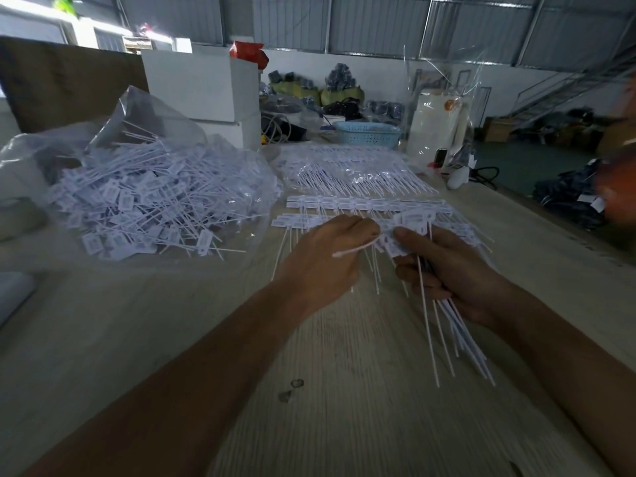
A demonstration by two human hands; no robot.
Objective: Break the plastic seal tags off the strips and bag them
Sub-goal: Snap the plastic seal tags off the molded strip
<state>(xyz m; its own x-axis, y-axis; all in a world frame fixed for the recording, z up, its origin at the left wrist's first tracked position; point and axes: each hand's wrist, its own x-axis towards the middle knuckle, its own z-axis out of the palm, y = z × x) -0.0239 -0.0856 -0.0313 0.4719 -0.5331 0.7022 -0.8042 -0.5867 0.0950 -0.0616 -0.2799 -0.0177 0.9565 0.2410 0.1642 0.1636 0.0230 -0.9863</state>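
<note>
Open bag [144, 125]: far left on worktop [309, 390], heaped with loose seal tags [137, 204]; mouth gapes, some lie at the lip and could slide out.
Left hand [323, 256]: fingers curled, pinching one tag at the strip; a skewed twist could snap its tail.
Strips [364, 203]: flat, just beyond both hands.
Right hand [451, 270]: fingers wrapped round a fanned bundle [457, 325]; tails may slip free.
Writing: tag print blurred, unreadable.
</note>
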